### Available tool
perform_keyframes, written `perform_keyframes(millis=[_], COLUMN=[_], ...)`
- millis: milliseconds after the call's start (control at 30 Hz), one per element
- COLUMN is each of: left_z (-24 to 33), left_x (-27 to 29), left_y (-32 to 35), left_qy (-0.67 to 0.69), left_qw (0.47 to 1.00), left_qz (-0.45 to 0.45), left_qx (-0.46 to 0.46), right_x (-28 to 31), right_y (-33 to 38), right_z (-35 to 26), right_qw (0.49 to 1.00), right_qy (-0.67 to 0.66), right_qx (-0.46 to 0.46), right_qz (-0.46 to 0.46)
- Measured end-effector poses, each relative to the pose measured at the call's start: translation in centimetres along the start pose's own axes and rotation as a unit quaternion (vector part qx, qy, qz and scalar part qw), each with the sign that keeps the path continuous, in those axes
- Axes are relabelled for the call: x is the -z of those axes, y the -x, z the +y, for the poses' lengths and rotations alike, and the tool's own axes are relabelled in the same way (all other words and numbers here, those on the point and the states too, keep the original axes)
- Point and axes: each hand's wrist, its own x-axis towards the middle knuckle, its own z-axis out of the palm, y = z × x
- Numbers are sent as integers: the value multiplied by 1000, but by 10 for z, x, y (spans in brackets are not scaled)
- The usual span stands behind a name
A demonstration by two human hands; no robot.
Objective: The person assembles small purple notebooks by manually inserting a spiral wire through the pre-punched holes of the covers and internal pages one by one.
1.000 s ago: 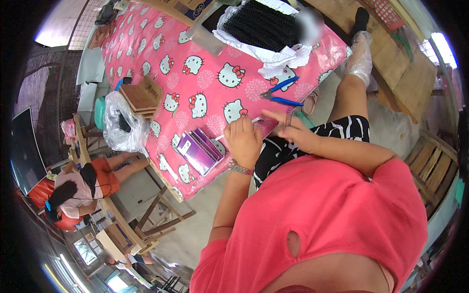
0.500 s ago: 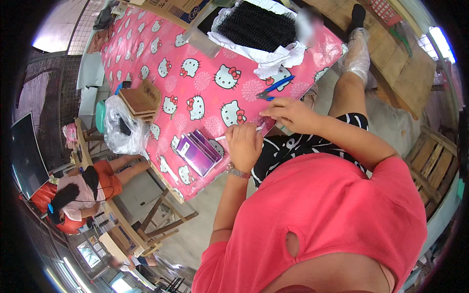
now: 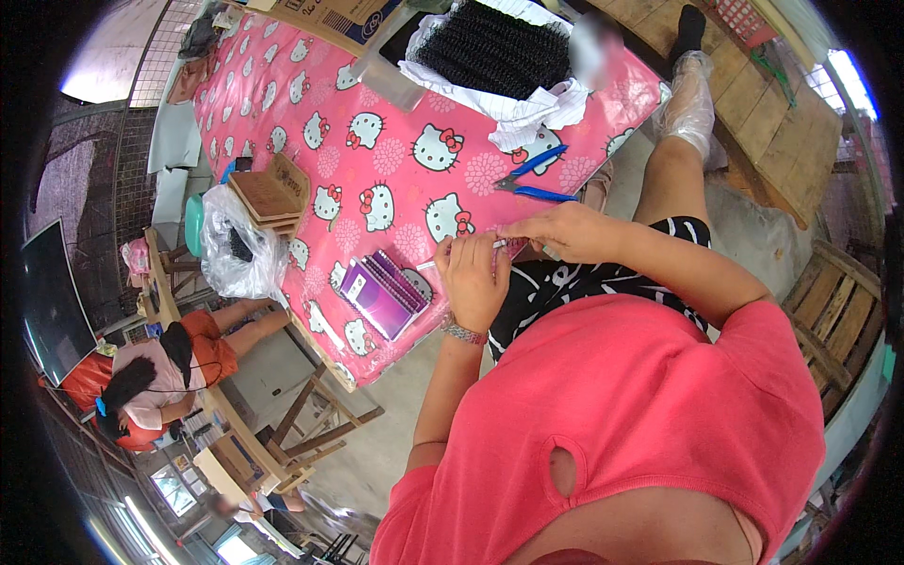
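Note:
At the table's near edge, my left hand (image 3: 474,275), with a watch at its wrist, is closed around a thin, narrow piece. Only a pale bit and a dark coil-like edge show past the fingers. My right hand (image 3: 568,233) meets it there, fingertips pinched at the other end of that piece; its kind is hidden. Just beyond the right hand lie blue-handled pliers (image 3: 540,173), jaws pointing left and handles spread. Left of my left hand rests a stack of purple notebooks (image 3: 381,297) with dark spiral edges.
The table (image 3: 330,165) wears a pink cat-patterned cover. Black coiled strands (image 3: 494,52) lie on white paper at its far side, beside a clear plastic bin (image 3: 391,71) and a cardboard box (image 3: 330,19). Brown cardboard pieces (image 3: 270,196) and a plastic bag (image 3: 240,245) sit left. Another person (image 3: 151,377) works farther left.
My right hand has come down and toward my left hand, its fingers now at the piece between them. More of the pliers' lower handle shows.

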Motion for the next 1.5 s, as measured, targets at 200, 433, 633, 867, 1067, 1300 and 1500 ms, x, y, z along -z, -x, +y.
perform_keyframes(millis=[200,433,633,867,1067,1300,1500], left_z=[2,-2,-1,-1,-11,1,-14], left_x=[3,1,1,0,-4,4,-4], left_y=[-3,2,3,2,7,9,22], left_qy=[13,-9,-5,7,27,-153,-50], left_qw=[1000,1000,1000,1000,1000,984,988], left_qz=[11,-16,-1,6,-2,36,6], left_qx=[-7,-5,-10,-10,-7,82,146], right_x=[-9,3,-3,-6,-7,-6,-10], right_y=[-3,-7,-14,-13,-15,-19,-26], right_z=[1,-33,-30,-29,-30,-33,-54], right_qw=[993,995,991,993,981,988,949], right_qy=[-29,54,73,93,129,145,294], right_qx=[29,6,-107,-47,53,7,61], right_qz=[108,79,15,54,132,50,93])
